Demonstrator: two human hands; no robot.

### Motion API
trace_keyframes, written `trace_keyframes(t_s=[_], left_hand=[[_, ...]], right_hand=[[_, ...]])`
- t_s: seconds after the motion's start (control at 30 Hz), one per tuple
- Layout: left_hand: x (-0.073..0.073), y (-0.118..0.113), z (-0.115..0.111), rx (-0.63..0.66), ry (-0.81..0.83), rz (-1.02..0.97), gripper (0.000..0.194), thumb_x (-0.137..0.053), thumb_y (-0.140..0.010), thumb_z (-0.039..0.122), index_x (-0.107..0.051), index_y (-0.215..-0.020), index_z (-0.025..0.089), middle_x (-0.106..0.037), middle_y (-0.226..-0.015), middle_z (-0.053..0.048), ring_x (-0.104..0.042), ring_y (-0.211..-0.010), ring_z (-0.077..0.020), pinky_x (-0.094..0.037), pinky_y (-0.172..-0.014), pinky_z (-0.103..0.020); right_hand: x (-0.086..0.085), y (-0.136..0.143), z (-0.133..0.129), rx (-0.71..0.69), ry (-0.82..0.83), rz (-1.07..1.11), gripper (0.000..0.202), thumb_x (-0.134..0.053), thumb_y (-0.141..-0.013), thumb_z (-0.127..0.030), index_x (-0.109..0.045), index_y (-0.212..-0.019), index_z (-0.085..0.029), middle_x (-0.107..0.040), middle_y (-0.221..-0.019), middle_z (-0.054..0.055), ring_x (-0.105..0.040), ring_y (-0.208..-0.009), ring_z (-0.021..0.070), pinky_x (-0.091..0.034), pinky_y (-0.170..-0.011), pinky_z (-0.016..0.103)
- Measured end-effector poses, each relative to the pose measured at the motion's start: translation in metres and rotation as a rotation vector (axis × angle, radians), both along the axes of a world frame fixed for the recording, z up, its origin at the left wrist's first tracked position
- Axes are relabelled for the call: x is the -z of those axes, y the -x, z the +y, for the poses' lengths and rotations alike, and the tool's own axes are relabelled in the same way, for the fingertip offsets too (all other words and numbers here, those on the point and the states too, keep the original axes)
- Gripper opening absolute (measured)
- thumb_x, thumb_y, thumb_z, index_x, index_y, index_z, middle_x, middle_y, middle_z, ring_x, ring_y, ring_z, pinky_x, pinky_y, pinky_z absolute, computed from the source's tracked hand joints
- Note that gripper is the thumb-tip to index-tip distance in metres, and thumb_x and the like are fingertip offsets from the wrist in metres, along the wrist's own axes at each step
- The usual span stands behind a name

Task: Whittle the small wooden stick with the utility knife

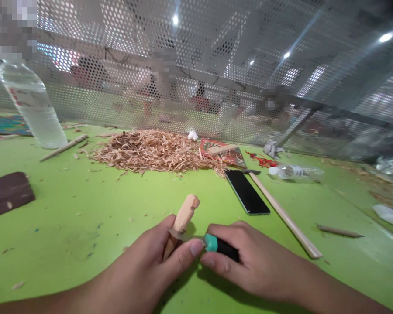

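Note:
A pale, partly carved piece of wood (186, 213) stands tilted in my left hand (150, 257), whose fingers wrap round its lower part. My right hand (245, 257) is closed on a knife (221, 247) with a black and teal handle. The knife's blade lies across the wood, near its middle. My left thumb reaches over to the blade's base, beside the teal collar. Both hands are above the green table (111, 226), close together.
A heap of wood shavings (157, 150) lies behind the hands. To its left stands a water bottle (36, 104). Rightward are a phone (248, 192), a long-handled tool (281, 211), a lying bottle (296, 171) and a pencil-like stick (339, 230). A perforated metal screen (124, 87) rises behind.

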State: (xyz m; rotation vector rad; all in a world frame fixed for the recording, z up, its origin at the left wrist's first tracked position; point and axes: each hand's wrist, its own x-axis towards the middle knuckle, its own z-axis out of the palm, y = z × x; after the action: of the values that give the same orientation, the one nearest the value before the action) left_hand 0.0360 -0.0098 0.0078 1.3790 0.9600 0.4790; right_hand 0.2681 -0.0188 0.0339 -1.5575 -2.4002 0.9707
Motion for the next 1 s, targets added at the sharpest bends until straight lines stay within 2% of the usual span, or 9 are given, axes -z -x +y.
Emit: trace_keyframes(t_s=[0.07, 0.17, 0.3, 0.5, 0.63, 0.77, 0.9, 1.0], left_hand=[[0.000, 0.000, 0.000, -0.003, -0.025, 0.030, 0.051, -0.056, -0.098, 0.073, -0.063, -0.105, 0.023, -0.058, -0.091, -0.002, -0.051, -0.087, -0.0232, -0.047, -0.079, -0.033], [0.002, -0.001, -0.001, -0.020, -0.056, 0.024, 0.046, -0.055, -0.101, 0.067, -0.057, -0.089, 0.023, -0.058, -0.094, -0.003, -0.049, -0.087, -0.0225, -0.047, -0.082, -0.033], [0.004, -0.002, -0.001, -0.041, -0.054, 0.013, 0.040, -0.059, -0.100, 0.064, -0.061, -0.095, 0.024, -0.058, -0.093, -0.003, -0.051, -0.092, -0.0246, -0.046, -0.092, -0.036], [0.005, -0.005, 0.000, -0.040, -0.011, 0.020, 0.047, -0.054, -0.101, 0.069, -0.057, -0.089, 0.024, -0.047, -0.080, 0.003, -0.043, -0.075, -0.0181, -0.042, -0.069, -0.030], [0.011, -0.004, -0.001, 0.001, 0.087, -0.050, 0.049, -0.052, -0.101, 0.072, -0.052, -0.092, 0.025, -0.038, -0.063, 0.011, -0.033, -0.057, -0.0127, -0.031, -0.051, -0.026], [0.017, -0.004, -0.002, -0.002, 0.100, -0.083, 0.047, -0.050, -0.103, 0.071, -0.049, -0.093, 0.025, -0.041, -0.057, 0.013, -0.030, -0.051, -0.0102, -0.032, -0.048, -0.023], [0.021, -0.006, -0.002, -0.024, 0.150, -0.120, 0.046, -0.050, -0.104, 0.070, -0.048, -0.094, 0.026, -0.040, -0.054, 0.015, -0.026, -0.046, -0.0082, -0.027, -0.043, -0.021], [0.022, -0.007, -0.002, -0.044, 0.147, -0.164, 0.046, -0.054, -0.104, 0.068, -0.047, -0.088, 0.025, -0.040, -0.054, 0.014, -0.027, -0.047, -0.0075, -0.028, -0.043, -0.018]], right_hand=[[0.002, 0.001, -0.002, -0.004, -0.034, -0.034, 0.050, -0.052, -0.105, -0.066, -0.055, -0.084, -0.021, -0.058, -0.070, -0.001, -0.051, -0.061, 0.0159, -0.028, -0.058, 0.027], [0.006, 0.004, -0.005, -0.001, -0.086, -0.096, 0.052, -0.044, -0.108, -0.068, -0.055, -0.088, -0.021, -0.063, -0.074, 0.003, -0.052, -0.062, 0.0179, -0.026, -0.058, 0.028], [0.010, 0.008, -0.007, 0.025, -0.117, -0.188, 0.048, -0.045, -0.109, -0.064, -0.055, -0.091, -0.021, -0.070, -0.075, 0.006, -0.058, -0.062, 0.0207, -0.025, -0.057, 0.029], [0.021, 0.012, -0.009, 0.025, -0.238, -0.232, 0.041, -0.056, -0.109, -0.058, -0.057, -0.091, -0.021, -0.075, -0.074, 0.007, -0.070, -0.060, 0.0248, -0.025, -0.055, 0.029], [0.032, 0.011, -0.012, 0.012, -0.427, -0.187, 0.045, -0.044, -0.114, -0.057, -0.058, -0.091, -0.021, -0.073, -0.071, 0.006, -0.069, -0.055, 0.0251, -0.027, -0.052, 0.030], [0.038, 0.012, -0.013, 0.019, -0.579, -0.170, 0.058, -0.023, -0.117, -0.061, -0.056, -0.089, -0.022, -0.069, -0.066, 0.005, -0.065, -0.050, 0.0230, -0.029, -0.050, 0.031], [0.036, 0.015, -0.014, 0.030, -0.574, -0.160, 0.055, -0.027, -0.116, -0.061, -0.054, -0.087, -0.023, -0.068, -0.065, 0.002, -0.061, -0.046, 0.0204, -0.028, -0.048, 0.030], [0.035, 0.017, -0.016, 0.047, -0.573, -0.166, 0.051, -0.033, -0.116, -0.060, -0.054, -0.087, -0.023, -0.068, -0.065, 0.001, -0.061, -0.046, 0.0206, -0.027, -0.048, 0.030]])
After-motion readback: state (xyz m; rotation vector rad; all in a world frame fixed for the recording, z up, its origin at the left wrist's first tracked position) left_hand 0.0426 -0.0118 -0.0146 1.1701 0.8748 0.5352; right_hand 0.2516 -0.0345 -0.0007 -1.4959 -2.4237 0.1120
